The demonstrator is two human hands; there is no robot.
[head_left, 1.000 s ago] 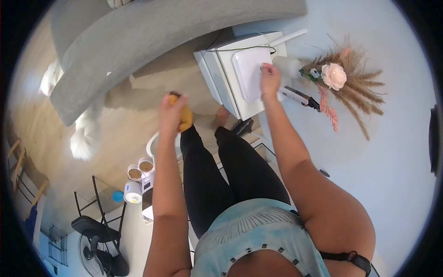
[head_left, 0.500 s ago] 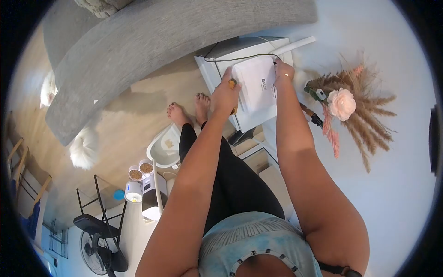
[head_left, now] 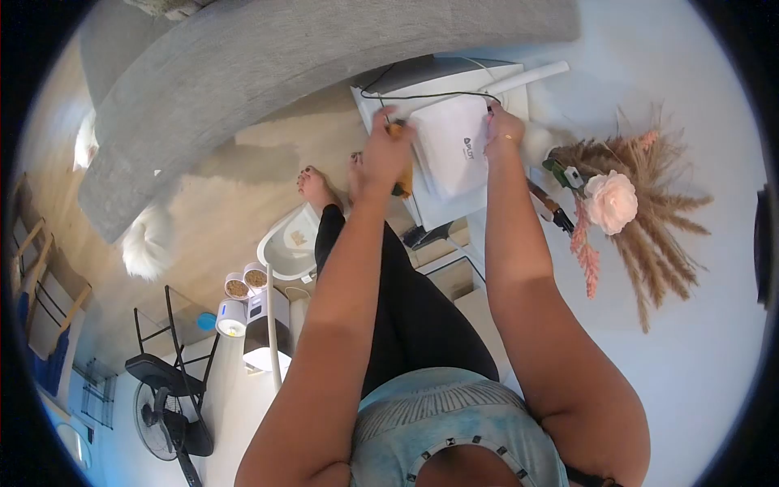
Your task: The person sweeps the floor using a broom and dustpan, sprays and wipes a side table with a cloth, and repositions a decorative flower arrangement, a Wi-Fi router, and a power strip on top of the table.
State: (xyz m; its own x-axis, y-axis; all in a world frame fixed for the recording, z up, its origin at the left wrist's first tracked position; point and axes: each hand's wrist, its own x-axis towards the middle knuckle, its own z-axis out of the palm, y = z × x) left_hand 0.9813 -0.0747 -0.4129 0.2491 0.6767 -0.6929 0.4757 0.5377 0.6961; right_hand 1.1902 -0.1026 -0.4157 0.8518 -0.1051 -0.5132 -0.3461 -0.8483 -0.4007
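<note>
A white PLDT-marked router [head_left: 454,154] rests on a white cabinet top [head_left: 438,213]. My right hand [head_left: 505,128] grips its right edge, fingers closed around the side where a dark cable [head_left: 438,96] runs. My left hand [head_left: 385,154] is just left of the router, apart from it and slightly blurred. Its fingers are closed on an orange cloth-like item [head_left: 403,183] with dark patches. Much of that item is hidden behind the hand.
A grey sofa [head_left: 324,61] curves along the far side. Dried pampas grass with a pink flower [head_left: 610,201] stands at right. Pet bowls [head_left: 236,288], a pale grey tub [head_left: 288,247], a black fan [head_left: 162,422] and white fluffy animals [head_left: 148,243] are at left.
My left hand has moved left, off the router's left edge, carrying the orange item. My right hand stays on the right edge. The view has shifted slightly.
</note>
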